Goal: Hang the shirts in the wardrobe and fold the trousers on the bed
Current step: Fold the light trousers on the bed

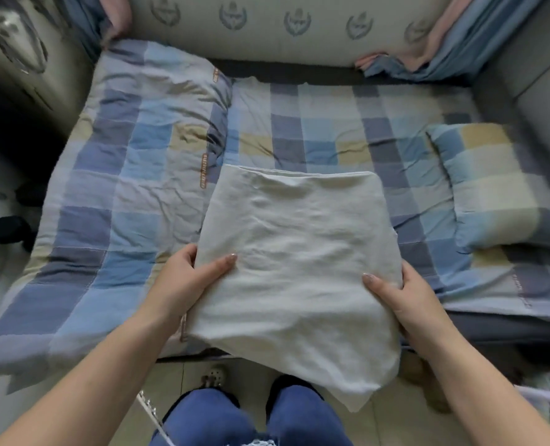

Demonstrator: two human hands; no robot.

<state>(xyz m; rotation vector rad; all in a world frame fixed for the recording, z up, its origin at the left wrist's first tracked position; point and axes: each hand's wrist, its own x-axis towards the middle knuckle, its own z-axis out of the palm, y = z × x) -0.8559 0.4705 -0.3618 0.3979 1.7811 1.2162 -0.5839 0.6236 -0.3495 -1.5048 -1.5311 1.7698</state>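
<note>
Trousers [296, 252], folded, pale, unlabelled side up, gripped by both hands.

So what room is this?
Most likely a bedroom. There is a bed with a checked sheet, a matching pillow and a folded quilt. Both hands, left and right, hold pale folded trousers on it.

Bed [315, 123] under a checked blue, grey and beige sheet, folded matching quilt [132, 175] at left, matching pillow [492, 185] at right, folded pale trousers [299, 252] overhanging the near edge
</note>
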